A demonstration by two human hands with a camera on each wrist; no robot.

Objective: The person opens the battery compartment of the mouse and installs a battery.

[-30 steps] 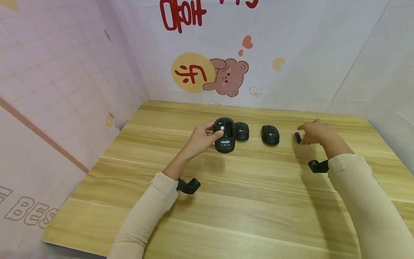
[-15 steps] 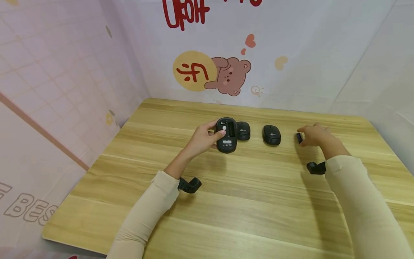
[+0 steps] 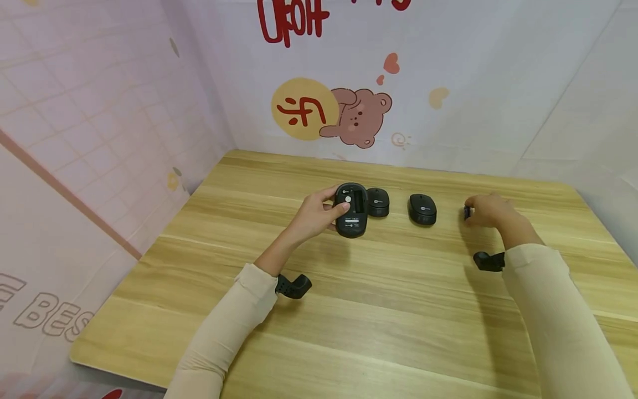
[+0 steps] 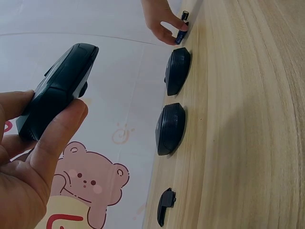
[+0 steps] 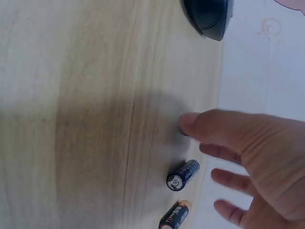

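Note:
My left hand (image 3: pixel 313 215) holds a black computer mouse (image 3: pixel 351 220) above the table, its underside facing me. An oblong open battery slot shows in that underside. At the back right, my right hand (image 3: pixel 490 212) pinches a small dark battery (image 3: pixel 467 213) between thumb and fingers. From the right wrist view, the thumb (image 5: pixel 209 125) covers nearly all of this battery. Two more batteries lie below the thumb there: a dark blue one (image 5: pixel 183 175) and a black one with an orange end (image 5: pixel 175 214).
Two other black mice, one (image 3: pixel 377 203) partly behind the held mouse and one (image 3: pixel 422 209) further right, stand on the wooden table (image 3: pixel 379 310). A small black cover piece (image 4: pixel 166 206) lies nearby in the left wrist view. A printed cloth wall (image 3: pixel 478 133) rises behind.
My right hand's fingers have closed in on the battery, which was lying beside the fingertips before. The left hand keeps its hold on the mouse; the head view has shifted slightly.

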